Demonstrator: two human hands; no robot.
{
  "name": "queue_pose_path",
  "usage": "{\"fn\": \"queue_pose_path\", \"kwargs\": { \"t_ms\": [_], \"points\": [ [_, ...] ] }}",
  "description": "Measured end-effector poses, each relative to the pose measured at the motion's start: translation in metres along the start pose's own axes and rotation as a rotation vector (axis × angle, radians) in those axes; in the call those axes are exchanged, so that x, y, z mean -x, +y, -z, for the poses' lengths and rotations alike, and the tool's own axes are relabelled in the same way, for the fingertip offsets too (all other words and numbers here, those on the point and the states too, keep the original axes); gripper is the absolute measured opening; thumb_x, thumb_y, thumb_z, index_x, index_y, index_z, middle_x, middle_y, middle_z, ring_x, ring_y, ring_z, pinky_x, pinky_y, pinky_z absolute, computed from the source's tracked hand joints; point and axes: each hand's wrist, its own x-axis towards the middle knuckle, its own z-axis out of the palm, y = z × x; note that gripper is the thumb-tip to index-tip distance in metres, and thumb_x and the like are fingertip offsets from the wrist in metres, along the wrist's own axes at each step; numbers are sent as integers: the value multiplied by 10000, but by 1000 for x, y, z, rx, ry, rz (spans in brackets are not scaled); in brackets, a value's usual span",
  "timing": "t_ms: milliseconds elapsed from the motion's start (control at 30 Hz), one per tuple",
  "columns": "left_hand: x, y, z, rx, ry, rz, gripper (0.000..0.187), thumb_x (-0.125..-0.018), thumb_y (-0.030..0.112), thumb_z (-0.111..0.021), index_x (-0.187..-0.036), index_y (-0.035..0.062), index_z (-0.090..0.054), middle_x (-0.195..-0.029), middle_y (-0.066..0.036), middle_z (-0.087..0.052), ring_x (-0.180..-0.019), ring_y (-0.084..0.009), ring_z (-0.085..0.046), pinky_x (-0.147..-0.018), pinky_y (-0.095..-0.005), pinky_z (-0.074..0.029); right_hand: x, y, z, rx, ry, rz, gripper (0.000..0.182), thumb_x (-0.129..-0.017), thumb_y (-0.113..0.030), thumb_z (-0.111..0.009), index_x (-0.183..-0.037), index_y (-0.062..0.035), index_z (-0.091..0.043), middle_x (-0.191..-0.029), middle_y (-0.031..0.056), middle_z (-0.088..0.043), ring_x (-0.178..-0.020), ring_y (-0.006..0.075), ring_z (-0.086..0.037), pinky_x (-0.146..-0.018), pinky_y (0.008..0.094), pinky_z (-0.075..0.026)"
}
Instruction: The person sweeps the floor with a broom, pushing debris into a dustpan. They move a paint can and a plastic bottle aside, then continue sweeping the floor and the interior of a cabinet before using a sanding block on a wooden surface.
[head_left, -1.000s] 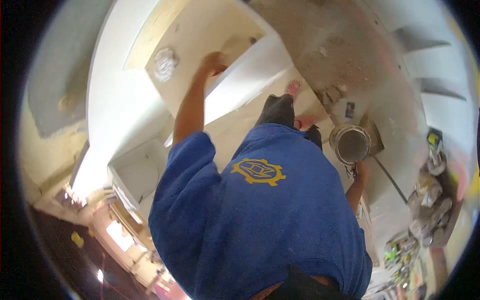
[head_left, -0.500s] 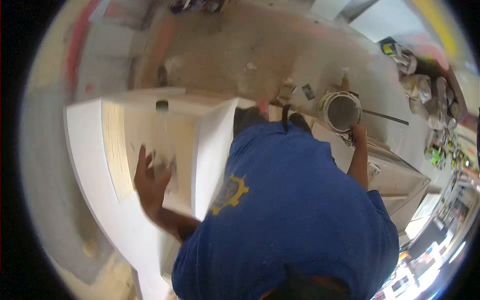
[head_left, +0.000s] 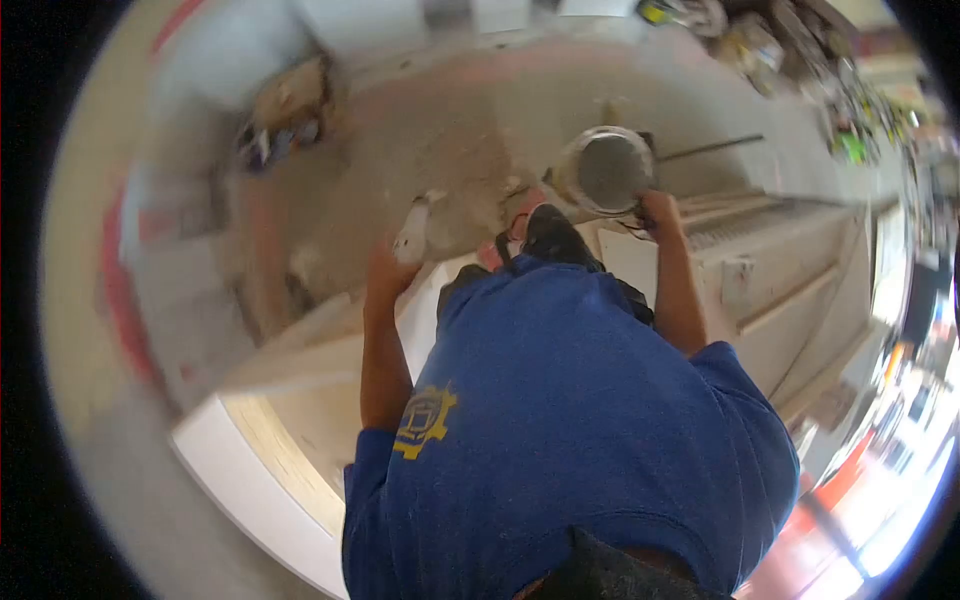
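Note:
My left hand (head_left: 388,272) is closed around a pale, whitish bottle (head_left: 411,232), held upright over the floor past the front of the white cabinet. Motion smears the bottle's detail. On the other side, my right hand (head_left: 662,215) is closed at the near edge of a bucket (head_left: 575,172) with grey contents. The fingers appear to grip its rim or handle; a thin dark loop hangs beside them.
The white cabinet piece (head_left: 255,500) with an open bay lies at left. A pale wooden panel structure (head_left: 790,270) stands at right. Behind the bucket a thin dark bar (head_left: 715,147) lies on the floor. A box of items (head_left: 285,120) sits at far left, and clutter (head_left: 760,50) lines the far right.
My left hand has gone from open inside the cabinet bay to holding the bottle farther forward. The view has turned; my right hand stays at the bucket.

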Motion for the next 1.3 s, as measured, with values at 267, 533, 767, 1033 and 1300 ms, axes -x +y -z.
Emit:
{"fn": "queue_pose_path", "kwargs": {
  "t_ms": [267, 533, 767, 1033, 1300],
  "points": [
    [-78, 54, -105, 253, -505, -144, 609, -703, 258, -698, -1211, 17, -463, -1200, -171, -519, -1077, -275, -517, -858, -381, -448, -20, 17, 41, 179, 52, 113, 75, -764, -154, -599, -726, -92, -583, -598, -2, -467, -551, 124, -487, -471, 290, -387],
    [-208, 237, -219, 398, -593, -610, 729, -659, 410, -716, -1208, 24, -434, -1045, -179, -588, -992, -262, -545, -823, -378, -435, -156, -48, 25, 20, -24, 54, 222, -691, -156, -610, -836, 5, -567, -603, 58, -503, -462, 153, -485, -397, 292, -362],
    [-317, 346, -272, 340, -644, -436, 544, -788, 375, -588, -1196, 33, -474, -1081, -235, -561, -973, -350, -549, -852, -423, -421, -300, -97, 87, 979, -186, 578, 179, -780, -160, -527, -846, -23, -623, -644, 91, -557, -551, 181, -550, -501, 324, -423],
    [-459, 456, -288, 620, -1156, -99, 247, -801, 154, -554, -986, -7, -532, -745, -125, -608, -593, -161, -610, -497, -281, -490, -339, -198, 73, 414, 308, 135, 287, -717, -233, -575, -719, 49, -625, -555, 150, -557, -497, 193, -573, -485, 342, -465],
    [-543, 694, -315, 481, -1091, -148, 152, -742, 38, -505, -885, -7, -530, -794, -108, -562, -617, -214, -578, -548, -420, -536, -350, -327, 160, -423, 419, 13, 297, -772, -275, -660, -923, -19, -652, -573, 26, -518, -444, 116, -491, -411, 301, -425]
  ]
}}
